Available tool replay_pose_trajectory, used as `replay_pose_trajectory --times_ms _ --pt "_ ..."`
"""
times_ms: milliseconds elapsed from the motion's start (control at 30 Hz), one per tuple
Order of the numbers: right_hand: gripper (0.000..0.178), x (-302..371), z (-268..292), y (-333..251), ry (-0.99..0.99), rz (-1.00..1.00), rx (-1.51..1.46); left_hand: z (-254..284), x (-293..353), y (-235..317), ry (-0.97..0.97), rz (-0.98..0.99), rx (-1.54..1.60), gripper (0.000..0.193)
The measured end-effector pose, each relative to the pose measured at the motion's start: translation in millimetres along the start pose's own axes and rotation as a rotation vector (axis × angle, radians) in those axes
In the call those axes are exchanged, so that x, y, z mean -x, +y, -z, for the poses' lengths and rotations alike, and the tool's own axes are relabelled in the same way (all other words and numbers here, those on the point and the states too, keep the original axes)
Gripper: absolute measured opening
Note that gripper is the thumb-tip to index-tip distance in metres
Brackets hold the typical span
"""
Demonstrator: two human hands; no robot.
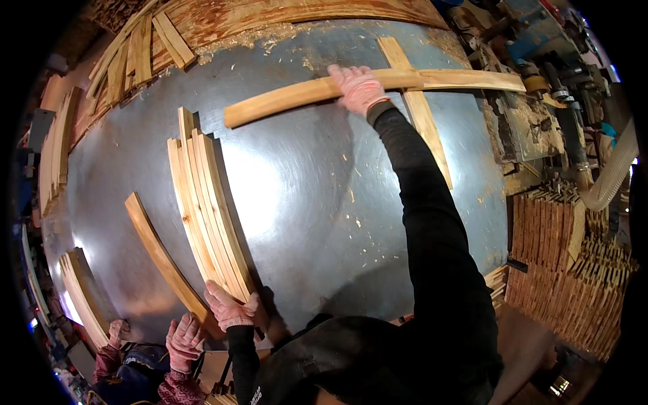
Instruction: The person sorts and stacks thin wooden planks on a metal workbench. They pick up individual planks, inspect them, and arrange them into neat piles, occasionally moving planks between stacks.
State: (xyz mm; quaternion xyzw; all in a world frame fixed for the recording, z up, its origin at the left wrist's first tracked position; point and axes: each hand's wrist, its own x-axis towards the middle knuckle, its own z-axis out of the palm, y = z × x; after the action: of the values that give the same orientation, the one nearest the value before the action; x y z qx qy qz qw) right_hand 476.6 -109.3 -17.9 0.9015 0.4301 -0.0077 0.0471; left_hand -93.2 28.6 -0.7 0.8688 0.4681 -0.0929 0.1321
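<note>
My left hand [231, 307], in a pinkish-white glove, grips the near end of a bundle of long pale wooden slats [206, 202] lying side by side on the metal tabletop. One slat in the bundle sticks out past the others at its far end. Out ahead, my right hand [359, 89], gloved alike, is closed over a wooden board [280, 102] that runs crosswise. That board's right end meets other wooden boards: one [472, 79] continues to the right, and another [426, 128] crosses beneath. My right thumb is hidden.
At lower left, a co-worker's gloved hand [184, 341] is by a single slat [162, 250]; their other hand [118, 332] is at a short stack [84, 293]. Loose boards [138, 50] lie far left. Tall wood stacks [550, 270], machinery [533, 40] and a hose [617, 172] stand right.
</note>
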Motion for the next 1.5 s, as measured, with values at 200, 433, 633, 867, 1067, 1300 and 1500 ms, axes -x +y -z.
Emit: replay_pose_trajectory --times_ms 200,433,633,867,1067,1300,1500 --pt "0.055 -3.9 34.3 -25.5 -0.286 -0.003 -0.319 15.5 12.9 21.2 0.147 -0.152 -0.151 0.109" --pt "0.066 122.7 37.5 -106.6 -0.088 0.000 -1.397 -18.6 -20.2 174.2 -0.759 -0.145 1.489 0.060" --pt "0.086 168.8 -32.5 37.0 0.470 -0.739 0.129 -29.5 -21.3 194.0 -0.688 -0.003 1.425 0.039" --pt "0.093 216.1 -35.8 19.1 -0.075 -0.694 -0.639 -49.8 -7.3 159.8 -0.257 0.016 0.821 0.032" --pt "0.106 254.9 -13.7 -107.8 -0.255 -0.522 -0.695 -65.7 6.2 70.5 0.050 0.097 0.178 0.041" --pt "0.110 319.7 27.8 -95.8 -0.545 -0.401 -0.612 -33.9 17.9 38.7 0.076 0.276 0.095 0.065" --pt "0.086 416.6 73.0 -69.9 -0.465 -0.262 -0.549 -16.3 -27.3 199.6 0.193 -0.590 0.438 0.118"
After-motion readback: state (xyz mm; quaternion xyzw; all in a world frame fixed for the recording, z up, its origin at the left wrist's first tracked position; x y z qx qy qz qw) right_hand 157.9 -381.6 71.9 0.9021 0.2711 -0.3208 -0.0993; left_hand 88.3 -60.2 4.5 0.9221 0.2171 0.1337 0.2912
